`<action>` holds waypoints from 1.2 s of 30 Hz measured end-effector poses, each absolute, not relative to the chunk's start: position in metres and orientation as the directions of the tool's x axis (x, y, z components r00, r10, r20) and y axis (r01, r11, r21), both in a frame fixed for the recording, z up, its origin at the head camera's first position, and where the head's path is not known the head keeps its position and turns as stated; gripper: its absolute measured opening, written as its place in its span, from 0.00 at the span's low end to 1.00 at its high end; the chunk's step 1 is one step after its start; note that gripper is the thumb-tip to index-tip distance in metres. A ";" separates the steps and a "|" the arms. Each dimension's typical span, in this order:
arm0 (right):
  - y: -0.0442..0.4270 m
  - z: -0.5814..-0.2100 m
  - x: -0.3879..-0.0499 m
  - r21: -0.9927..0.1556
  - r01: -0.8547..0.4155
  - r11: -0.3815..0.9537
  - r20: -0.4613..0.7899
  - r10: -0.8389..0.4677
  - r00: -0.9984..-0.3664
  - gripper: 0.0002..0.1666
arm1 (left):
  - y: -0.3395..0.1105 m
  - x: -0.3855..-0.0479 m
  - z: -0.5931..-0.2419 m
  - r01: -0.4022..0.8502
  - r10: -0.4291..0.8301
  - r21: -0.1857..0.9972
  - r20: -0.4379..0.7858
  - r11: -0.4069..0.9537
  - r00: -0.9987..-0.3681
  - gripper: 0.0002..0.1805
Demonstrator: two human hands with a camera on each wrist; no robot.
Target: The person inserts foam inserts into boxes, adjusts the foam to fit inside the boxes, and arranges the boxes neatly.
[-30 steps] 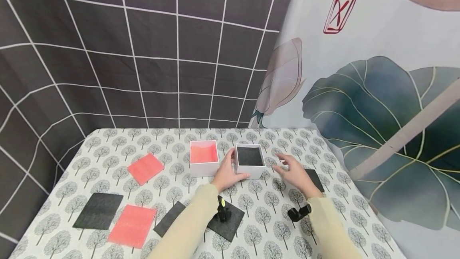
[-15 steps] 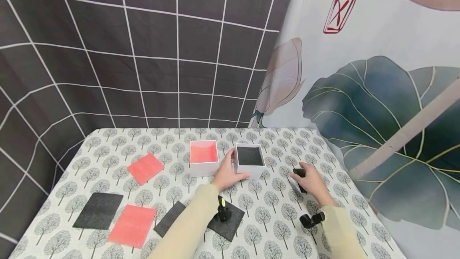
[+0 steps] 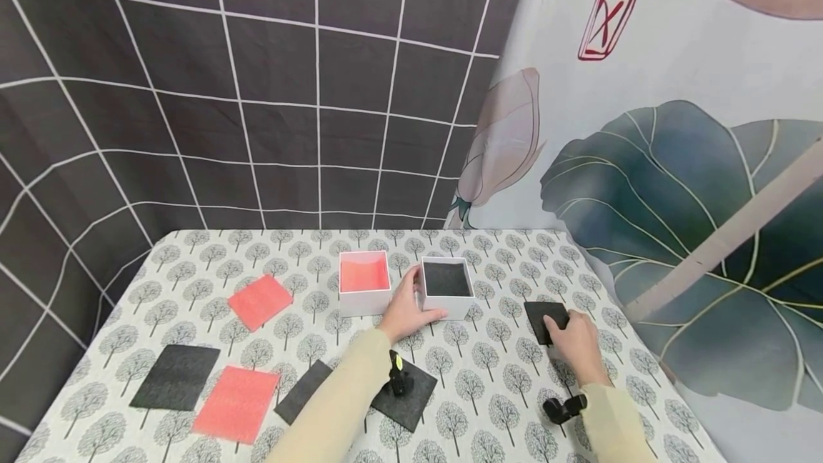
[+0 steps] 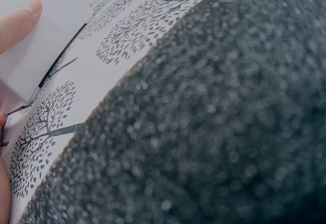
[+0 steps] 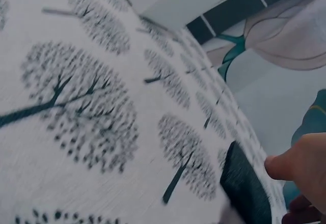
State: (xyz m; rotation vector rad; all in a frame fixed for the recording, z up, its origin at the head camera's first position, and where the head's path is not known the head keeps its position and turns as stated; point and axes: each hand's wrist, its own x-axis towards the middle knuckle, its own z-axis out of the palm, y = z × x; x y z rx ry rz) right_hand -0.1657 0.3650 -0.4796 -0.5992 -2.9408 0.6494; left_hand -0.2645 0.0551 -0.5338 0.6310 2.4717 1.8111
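Note:
My left hand (image 3: pixel 411 311) holds the left near corner of a white open box (image 3: pixel 448 307) with black felt inside. Its thumb (image 4: pixel 24 23) lies along the box's near wall. Beside it, on the left, a second white box (image 3: pixel 365 304) has pink felt inside. Far to the right, my right hand (image 3: pixel 576 343) is at the right side of a small black felt square (image 3: pixel 539 319) lying on the table. The right thumb overlaps this square in the head view, but in the right wrist view the thumb (image 5: pixel 285 165) appears apart from it.
Two pink felt squares (image 3: pixel 236 404) and a black felt square (image 3: pixel 176 377) lie at the left. Two more dark pieces (image 3: pixel 414 399) lie partly under the left forearm. The table (image 3: pixel 489 427) has a tree-print cloth, with curtains behind and at the right.
My right hand has moved right, away from the box, and the small black square now shows more fully. My left hand stays at the box.

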 end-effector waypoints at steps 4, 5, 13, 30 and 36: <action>0.367 -0.490 -0.162 -0.340 0.382 0.859 -0.008 0.403 -0.915 0.47 | 0.055 -0.264 -0.535 0.304 0.325 0.918 0.215 0.255 -0.921 0.61; 0.367 -0.492 -0.162 -0.324 0.391 0.862 -0.021 0.406 -0.913 0.52 | 0.055 -0.264 -0.535 0.304 0.325 0.918 0.215 0.254 -0.921 0.61; 0.362 -0.504 -0.163 -0.320 0.483 0.815 -0.116 0.472 -0.874 0.75 | 0.055 -0.263 -0.537 0.302 0.329 0.918 0.211 0.258 -0.920 0.62; 0.365 -0.498 -0.165 -0.350 0.468 0.812 -0.100 0.464 -0.880 0.69 | 0.057 -0.265 -0.537 0.312 0.318 0.913 0.223 0.263 -0.921 0.62; 0.364 -0.498 -0.166 -0.368 0.439 0.820 -0.028 0.462 -0.887 0.63 | 0.057 -0.266 -0.538 0.302 0.313 0.915 0.213 0.268 -0.925 0.62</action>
